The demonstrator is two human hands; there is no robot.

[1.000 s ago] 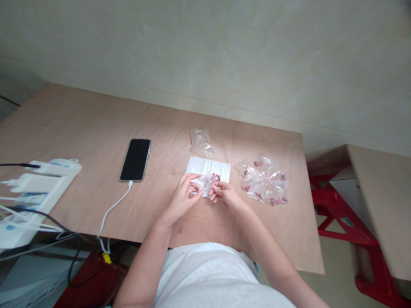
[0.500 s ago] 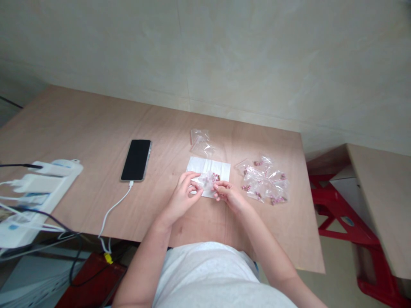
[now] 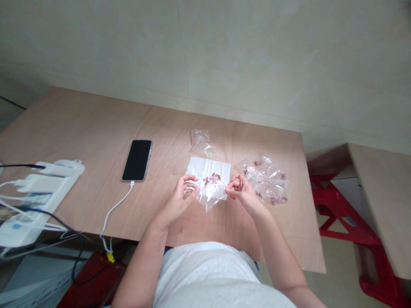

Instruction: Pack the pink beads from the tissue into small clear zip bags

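Between my two hands a small clear zip bag [image 3: 210,202] is spread out, one corner pointing towards me. Several pink and dark beads [image 3: 212,176], which look strung together, show at its far side; I cannot tell whether they lie inside or behind the film. Thumb and fingers of my left hand [image 3: 181,196] pinch the bag's left side. My right hand [image 3: 245,194] is closed on its right corner, by a pink edge strip. Underneath lies a white sheet [image 3: 223,167]. Right of my right hand is a pile of clear bags [image 3: 269,179] with similar beads.
Flat clear bags [image 3: 202,143] lie beyond the sheet. To the left are a phone [image 3: 137,160] on a white charging cable [image 3: 111,211] and a power strip [image 3: 69,175] with plugs. A red stool [image 3: 346,218] stands right of the wooden table [image 3: 170,128].
My right hand has moved right, away from my left. The bag, bunched up before, is now stretched between both hands, and the beads show more fully.
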